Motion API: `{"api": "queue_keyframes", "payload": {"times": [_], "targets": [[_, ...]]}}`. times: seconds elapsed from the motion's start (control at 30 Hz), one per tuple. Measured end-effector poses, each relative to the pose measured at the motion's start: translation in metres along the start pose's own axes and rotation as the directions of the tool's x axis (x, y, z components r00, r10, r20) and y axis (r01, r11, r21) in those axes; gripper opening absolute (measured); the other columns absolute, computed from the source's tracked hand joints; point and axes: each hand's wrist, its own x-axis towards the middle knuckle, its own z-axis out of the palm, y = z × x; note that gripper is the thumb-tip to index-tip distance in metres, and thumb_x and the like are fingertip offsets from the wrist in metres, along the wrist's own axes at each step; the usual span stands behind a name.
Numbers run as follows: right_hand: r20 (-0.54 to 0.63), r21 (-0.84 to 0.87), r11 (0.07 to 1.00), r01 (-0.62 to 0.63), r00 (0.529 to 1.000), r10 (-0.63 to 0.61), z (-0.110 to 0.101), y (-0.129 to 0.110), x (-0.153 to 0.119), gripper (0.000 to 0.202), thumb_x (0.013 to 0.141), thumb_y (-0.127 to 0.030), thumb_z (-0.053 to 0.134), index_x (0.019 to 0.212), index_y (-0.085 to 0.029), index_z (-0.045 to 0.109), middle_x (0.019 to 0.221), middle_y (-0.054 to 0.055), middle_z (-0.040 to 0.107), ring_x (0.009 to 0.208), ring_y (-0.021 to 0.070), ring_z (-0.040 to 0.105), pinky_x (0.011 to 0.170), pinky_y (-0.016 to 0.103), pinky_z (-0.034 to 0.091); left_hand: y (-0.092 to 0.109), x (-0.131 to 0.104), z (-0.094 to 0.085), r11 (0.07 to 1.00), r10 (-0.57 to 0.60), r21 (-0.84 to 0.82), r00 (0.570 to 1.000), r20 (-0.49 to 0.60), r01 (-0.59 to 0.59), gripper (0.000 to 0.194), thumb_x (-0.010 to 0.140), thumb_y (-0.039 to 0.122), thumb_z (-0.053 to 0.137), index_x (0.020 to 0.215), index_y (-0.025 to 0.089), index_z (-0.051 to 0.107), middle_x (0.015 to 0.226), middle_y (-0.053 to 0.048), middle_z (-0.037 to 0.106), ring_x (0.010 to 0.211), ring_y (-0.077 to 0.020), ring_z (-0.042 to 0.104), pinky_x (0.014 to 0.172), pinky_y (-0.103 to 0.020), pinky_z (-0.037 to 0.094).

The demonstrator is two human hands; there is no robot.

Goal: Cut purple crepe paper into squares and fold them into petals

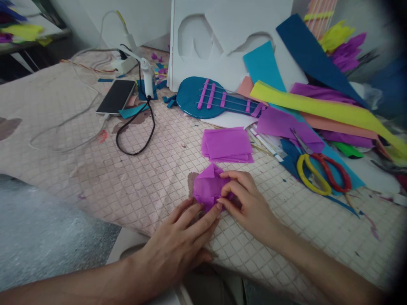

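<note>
A folded piece of purple tissue paper [208, 188] lies near the front edge of the table, its corners turned in towards the middle. My left hand [182, 235] rests at the paper's lower edge, fingers stretched out and fingertips touching it. From the right, my right hand [246, 201] pinches the paper's right side between thumb and fingers, hiding part of it. Just beyond the folded piece is a small stack of purple paper sheets [227, 145].
Scissors [324, 173] with yellow and red handles lie at right, below yellow paper strips [318, 106]. A blue toy guitar [200, 97] with purple strips lies behind. At left are a phone [117, 97], a white device [147, 78] with a black cord loop, and cables.
</note>
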Motion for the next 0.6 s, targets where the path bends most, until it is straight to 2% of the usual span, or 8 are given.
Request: {"api": "queue_keyframes", "payload": {"times": [0.17, 0.33, 0.43, 0.53, 0.6], "targets": [[-0.018, -0.045, 0.999, -0.015, 1.0, 0.014, -0.004, 0.009, -0.004, 0.012, 0.085, -0.012, 0.057, 0.09, -0.021, 0.051, 0.121, 0.01, 0.047, 0.117, 0.024, 0.045, 0.098, 0.044, 0.042, 0.001, -0.001, 0.002, 1.0, -0.014, 0.012, 1.0, 0.011, 0.014, 0.051, 0.092, 0.048, 0.048, 0.133, 0.017, 0.048, 0.145, 0.001, 0.042, 0.124, -0.0234, 0.038, 0.11, -0.038, 0.019], [-0.143, -0.103, 0.992, -0.068, 0.988, 0.053, -0.015, 0.021, -0.009, 0.012, 0.084, -0.011, 0.055, 0.091, -0.021, 0.053, 0.117, 0.01, 0.049, 0.114, 0.0249, 0.049, 0.094, 0.045, 0.045, 0.0, 0.0, 0.0, 1.0, -0.002, 0.022, 1.0, -0.012, 0.002, 0.051, 0.09, 0.049, 0.051, 0.13, 0.018, 0.05, 0.143, 0.001, 0.044, 0.122, -0.023, 0.04, 0.109, -0.037, 0.02], [-0.202, -0.064, 0.998, 0.029, 0.979, -0.041, -0.021, 0.019, -0.013, 0.015, 0.084, -0.009, 0.056, 0.093, -0.02, 0.056, 0.11, 0.008, 0.053, 0.105, 0.0219, 0.053, 0.089, 0.04, 0.047, -0.001, 0.0, -0.001, 1.0, 0.003, 0.024, 1.0, -0.021, -0.003, 0.05, 0.09, 0.049, 0.052, 0.129, 0.018, 0.051, 0.142, 0.001, 0.046, 0.121, -0.0223, 0.042, 0.109, -0.036, 0.021], [-0.09, 0.033, 0.973, 0.229, 0.97, -0.225, -0.022, 0.012, -0.017, 0.021, 0.086, -0.006, 0.054, 0.102, -0.019, 0.057, 0.102, 0.006, 0.058, 0.098, 0.0179, 0.055, 0.085, 0.033, 0.049, 0.001, 0.0, 0.0, 1.0, -0.004, 0.01, 0.999, -0.037, 0.005, 0.051, 0.088, 0.049, 0.053, 0.129, 0.019, 0.051, 0.142, 0.001, 0.046, 0.121, -0.0225, 0.042, 0.109, -0.037, 0.023], [0.03, 0.082, 0.954, 0.287, 0.956, -0.29, -0.019, 0.009, -0.019, 0.025, 0.088, -0.005, 0.052, 0.109, -0.018, 0.056, 0.103, 0.006, 0.06, 0.101, 0.0171, 0.055, 0.089, 0.033, 0.048, 0.001, 0.001, 0.0, 1.0, -0.021, -0.011, 0.999, -0.037, 0.021, 0.054, 0.087, 0.049, 0.055, 0.13, 0.018, 0.05, 0.142, -0.001, 0.046, 0.121, -0.0233, 0.043, 0.109, -0.038, 0.025]]}}
